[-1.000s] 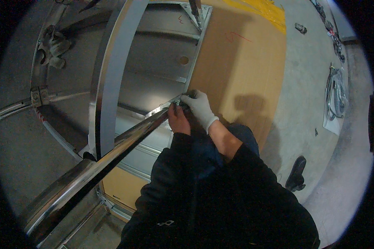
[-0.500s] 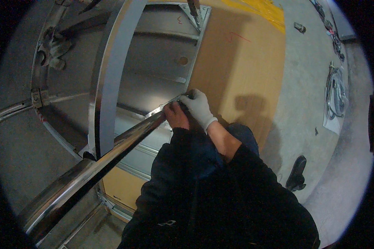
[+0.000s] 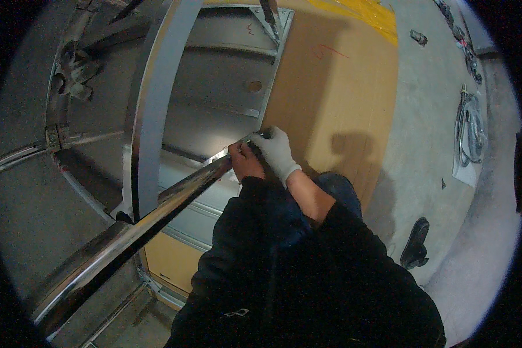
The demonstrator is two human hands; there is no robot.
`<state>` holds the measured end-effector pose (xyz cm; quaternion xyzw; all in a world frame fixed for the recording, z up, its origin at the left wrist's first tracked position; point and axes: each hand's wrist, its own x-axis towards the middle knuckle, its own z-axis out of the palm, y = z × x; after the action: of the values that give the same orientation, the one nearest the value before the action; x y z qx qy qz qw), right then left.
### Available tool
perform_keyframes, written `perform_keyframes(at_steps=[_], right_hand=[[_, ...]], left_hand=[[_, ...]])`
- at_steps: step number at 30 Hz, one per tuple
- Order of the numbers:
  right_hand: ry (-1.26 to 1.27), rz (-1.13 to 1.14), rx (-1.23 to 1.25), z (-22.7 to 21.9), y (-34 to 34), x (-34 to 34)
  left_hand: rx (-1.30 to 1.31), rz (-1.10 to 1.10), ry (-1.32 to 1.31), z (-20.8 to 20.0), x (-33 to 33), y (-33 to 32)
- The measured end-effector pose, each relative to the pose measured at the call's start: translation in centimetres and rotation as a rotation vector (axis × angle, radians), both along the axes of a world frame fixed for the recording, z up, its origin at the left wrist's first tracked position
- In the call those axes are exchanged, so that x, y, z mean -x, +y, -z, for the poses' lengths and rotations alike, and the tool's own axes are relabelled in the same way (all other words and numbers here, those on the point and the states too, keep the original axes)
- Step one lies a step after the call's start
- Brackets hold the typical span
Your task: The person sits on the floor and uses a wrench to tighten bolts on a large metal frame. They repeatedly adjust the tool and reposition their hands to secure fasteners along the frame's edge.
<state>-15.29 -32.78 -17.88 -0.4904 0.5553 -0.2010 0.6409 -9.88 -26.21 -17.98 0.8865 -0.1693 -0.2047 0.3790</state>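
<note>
Two hands: the bare left hand (image 3: 247,163) bends its fingers over the upper end of the tube; the gloved right hand (image 3: 279,153) is just beside it, fingers curled inward. Whether either pinches a small part there is hidden, so I cannot tell.
Metal tube (image 3: 127,240): slants from the lower left up to the hands, ending near the edge of the metal panel (image 3: 214,75).
Tube's feel: probably stiff and fairly heavy, its polished skin likely slippery and easy to scratch.
Where to hold: around the exposed middle, I would judge, with a second grip near the upper end.
Grey-faced bar (image 3: 151,116): comes down close to the tube's left side and could hinder a sideways swing.
Tan board (image 3: 354,87): lies beyond the right hand, yellow tape (image 3: 365,13) at its far end.
Floor at right (image 3: 426,110): bears a black shoe (image 3: 415,243) and a coiled hose (image 3: 471,127), both well apart from the hands.
</note>
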Motion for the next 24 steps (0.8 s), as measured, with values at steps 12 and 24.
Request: perform_keyframes(at_steps=[12,24], right_hand=[[-0.212,0.133,-0.133,1.2,1.6,-1.6],[-0.155,0.147,-0.168,-1.2,1.3,-2.0]], left_hand=[[0.09,-0.058,0.143,0.4,-0.3,-0.1],[-0.107,0.688,-0.245,-6.3,3.3,9.5]])
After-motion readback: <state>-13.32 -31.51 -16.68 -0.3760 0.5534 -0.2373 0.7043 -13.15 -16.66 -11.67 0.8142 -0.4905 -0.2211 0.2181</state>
